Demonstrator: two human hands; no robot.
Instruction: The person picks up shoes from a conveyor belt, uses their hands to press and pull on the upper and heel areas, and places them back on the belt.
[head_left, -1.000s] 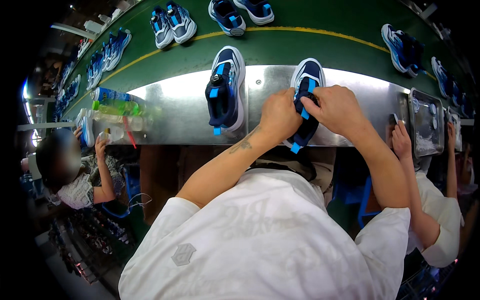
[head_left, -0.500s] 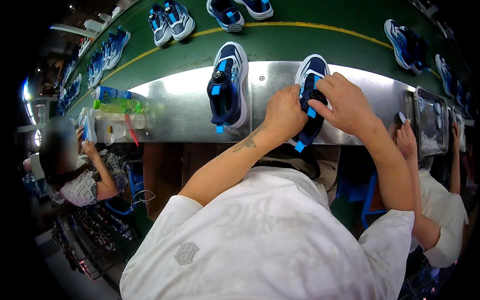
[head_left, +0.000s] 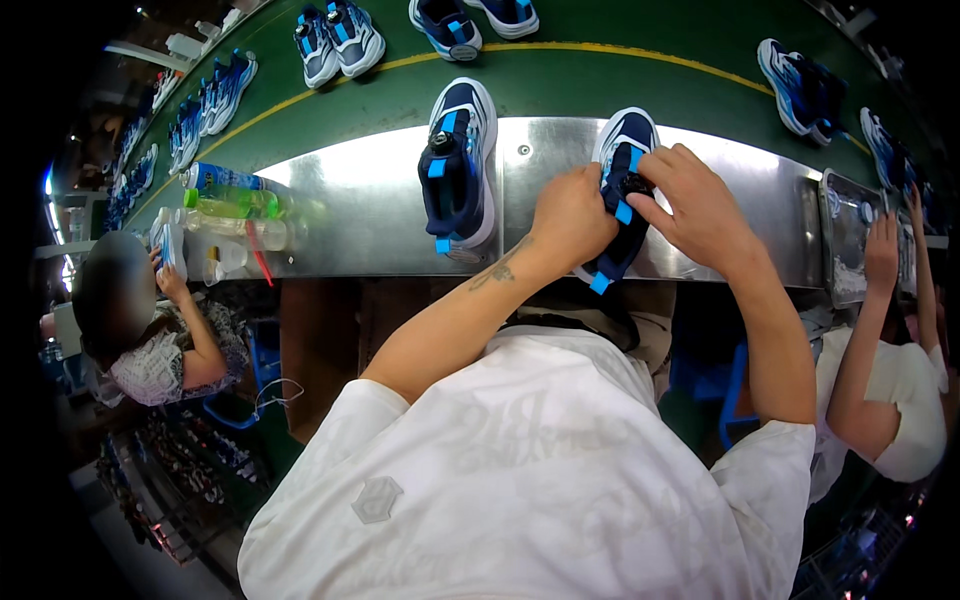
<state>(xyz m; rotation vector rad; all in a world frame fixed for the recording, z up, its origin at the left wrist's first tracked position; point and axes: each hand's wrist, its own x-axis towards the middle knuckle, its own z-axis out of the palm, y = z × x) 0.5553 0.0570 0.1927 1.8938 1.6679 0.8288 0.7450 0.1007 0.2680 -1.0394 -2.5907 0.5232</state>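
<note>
Grip narrow, the right hand (head_left: 700, 212) pinches the shoe dial (head_left: 633, 184).

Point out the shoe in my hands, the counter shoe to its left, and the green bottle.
Held shoe (head_left: 618, 248): head view, on its dark collar.
Left shoe (head_left: 462, 168): head view, on its dark upper by the opening.
Green bottle (head_left: 240, 203): head view, on its body.

Two sneakers (head_left: 458, 170) on worktop (head_left: 350, 220), one red stick (head_left: 259, 258)
</note>
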